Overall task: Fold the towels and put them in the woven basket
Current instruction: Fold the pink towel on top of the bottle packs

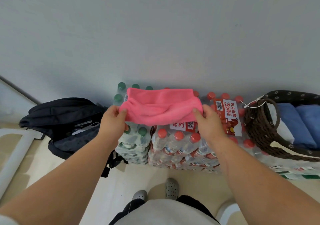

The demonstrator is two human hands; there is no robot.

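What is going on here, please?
A person is folding a pink towel, pinching one end in the left hand and the other in the right hand, above packs of bottled water. The woven basket at the right already holds folded blue towels; the pink one is not in it yet.

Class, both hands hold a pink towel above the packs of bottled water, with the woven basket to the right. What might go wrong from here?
1. The left hand and right hand pinch the pink towel only at its ends and its middle is bunched, so the fold may come out uneven.
2. The bottle packs beneath are bumpy with caps, a poor surface for flattening.
3. The woven basket already holds blue towels; adding another might disturb them.
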